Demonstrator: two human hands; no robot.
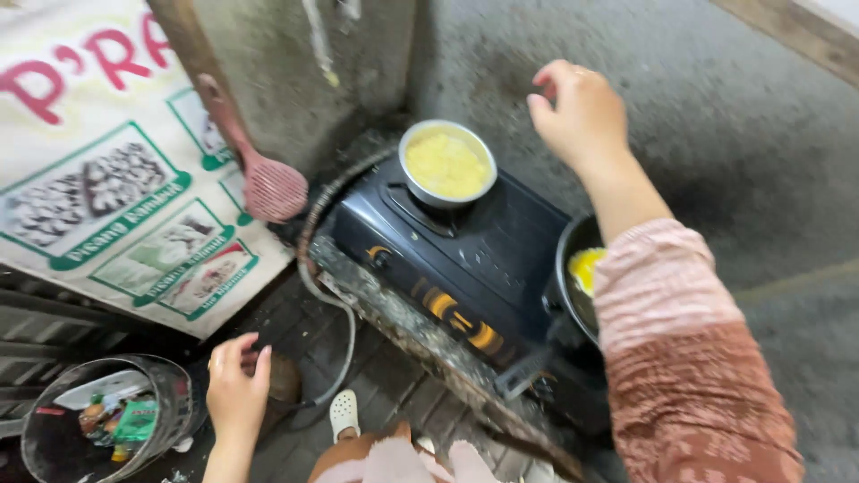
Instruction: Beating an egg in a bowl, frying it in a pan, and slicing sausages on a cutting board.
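Below and left of the left hand (236, 386) stands a round waste bin (98, 420) stuffed with wrappers. That hand hangs low over the dark floor with fingers loosely spread, empty and touching nothing. Above it, a pink slotted spatula (268, 183) hangs against a printed banner (89, 179), and a grey hose (344, 313) loops down from the black two-burner gas stove (456, 259), which sits on a rough stone bench (403, 331).

Between the hands, on the stove's far burner, sits a small metal pot (446, 164) of pale yellow mixture. The right hand (577, 112) hovers just beyond and right of this pot, fingers curled together as if pinching something; whether anything is in them I cannot tell. Beneath the right forearm, a dark pan (573, 277) holds something yellow.

The long pink sleeve (680, 358) crosses directly above that pan: if its burner is lit, the cloth could scorch or dip into the food. A knock from the forearm could also tip the small pot.
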